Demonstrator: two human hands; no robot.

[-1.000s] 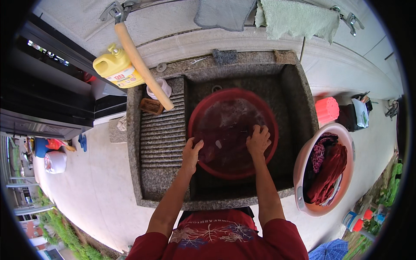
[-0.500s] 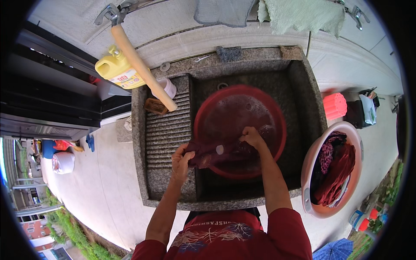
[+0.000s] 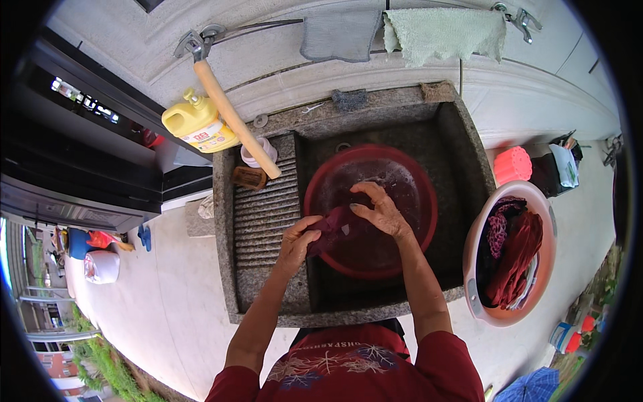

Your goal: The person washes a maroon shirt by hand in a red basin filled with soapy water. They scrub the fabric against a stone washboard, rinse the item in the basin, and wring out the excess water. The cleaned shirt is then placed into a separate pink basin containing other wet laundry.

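Observation:
A wet dark maroon cloth (image 3: pixel 331 224) with a small pale patch hangs bunched from my left hand (image 3: pixel 295 244), its fingers closed on one end. The cloth lies over the left rim of a red basin (image 3: pixel 432 221) holding cloudy, slightly sudsy water. Above that water my right hand (image 3: pixel 383 212) is curved, thumb and fingers apart, the thumb close to the cloth's far edge; whether they touch is hard to tell. The basin stands inside a dark stone sink (image 3: pixel 472 151).
Left of the basin is a ribbed washboard (image 3: pixel 264 228) with a brown brush (image 3: pixel 249 178) and a wooden stick (image 3: pixel 234 117) slanting over it. A yellow jug (image 3: pixel 201 127) stands behind. At right, a pink tub (image 3: pixel 474 268) holds dark and red clothes (image 3: pixel 517 258).
My right hand has let go of the cloth and its fingers have spread. The cloth, stretched between both hands before, is now bunched at my left hand, which has moved slightly right.

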